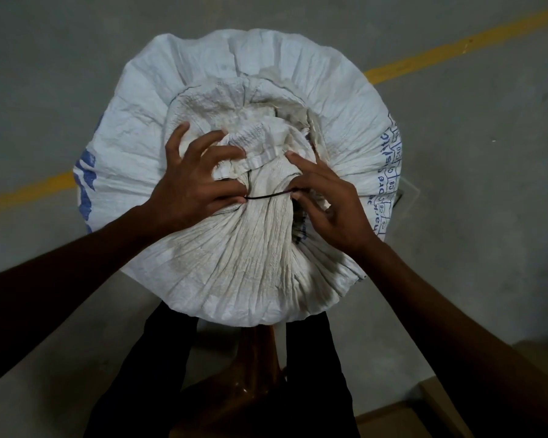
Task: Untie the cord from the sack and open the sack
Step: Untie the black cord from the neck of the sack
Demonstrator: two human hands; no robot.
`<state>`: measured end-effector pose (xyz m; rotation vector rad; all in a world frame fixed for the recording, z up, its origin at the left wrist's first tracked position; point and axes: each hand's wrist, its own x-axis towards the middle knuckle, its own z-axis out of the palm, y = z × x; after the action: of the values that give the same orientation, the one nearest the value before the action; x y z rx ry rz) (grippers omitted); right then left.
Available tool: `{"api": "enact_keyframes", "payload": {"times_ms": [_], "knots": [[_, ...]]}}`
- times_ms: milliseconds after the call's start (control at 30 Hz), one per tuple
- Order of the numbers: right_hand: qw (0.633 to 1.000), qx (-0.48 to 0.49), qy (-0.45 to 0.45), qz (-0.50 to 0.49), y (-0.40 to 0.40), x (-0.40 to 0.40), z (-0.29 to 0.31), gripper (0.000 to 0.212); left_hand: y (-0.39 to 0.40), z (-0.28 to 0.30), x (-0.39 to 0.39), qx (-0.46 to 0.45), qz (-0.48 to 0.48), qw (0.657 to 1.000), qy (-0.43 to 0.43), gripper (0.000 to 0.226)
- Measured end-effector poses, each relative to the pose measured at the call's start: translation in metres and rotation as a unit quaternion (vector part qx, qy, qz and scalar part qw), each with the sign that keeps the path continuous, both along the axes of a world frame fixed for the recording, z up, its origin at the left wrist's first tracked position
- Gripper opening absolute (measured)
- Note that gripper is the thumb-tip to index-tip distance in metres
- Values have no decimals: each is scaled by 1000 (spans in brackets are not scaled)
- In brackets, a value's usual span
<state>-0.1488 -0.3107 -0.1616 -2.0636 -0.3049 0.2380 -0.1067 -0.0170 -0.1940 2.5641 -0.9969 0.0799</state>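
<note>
Both hands pinch the black cord (268,196) around the sack (234,248)'s gathered neck

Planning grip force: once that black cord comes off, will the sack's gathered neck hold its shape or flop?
Probably flops: the sack is thin woven fabric, creased into soft pleats under the cord. Likely heavy for lifting, since it bulges round and full. The left hand dents the top, so it seems to yield.
</note>
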Motion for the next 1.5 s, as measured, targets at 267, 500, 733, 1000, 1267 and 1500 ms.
{"api": "enact_keyframes", "payload": {"times_ms": [267,500,733,1000,1267,1500], "knots": [[994,51,33,-88,1,-4,4,11,-12,13,11,-19,-17,999,26,27],[976,116,71,-168,-10,-1,15,8,-40,28,27,-21,-31,999,-2,31],[951,135,95,-261,-38,7,30,9,-72,40,48,56,-39,996,-54,77],[920,141,71,-359,-88,7,33,7,-156,65,74,31,-123,991,-51,65],[884,125,25,-449,-165,-16,36,11,-255,36,63,40,-162,966,197,50],[874,74,32,-479,-237,-54,20,18,-320,10,65,39,-179,944,275,37]]}}
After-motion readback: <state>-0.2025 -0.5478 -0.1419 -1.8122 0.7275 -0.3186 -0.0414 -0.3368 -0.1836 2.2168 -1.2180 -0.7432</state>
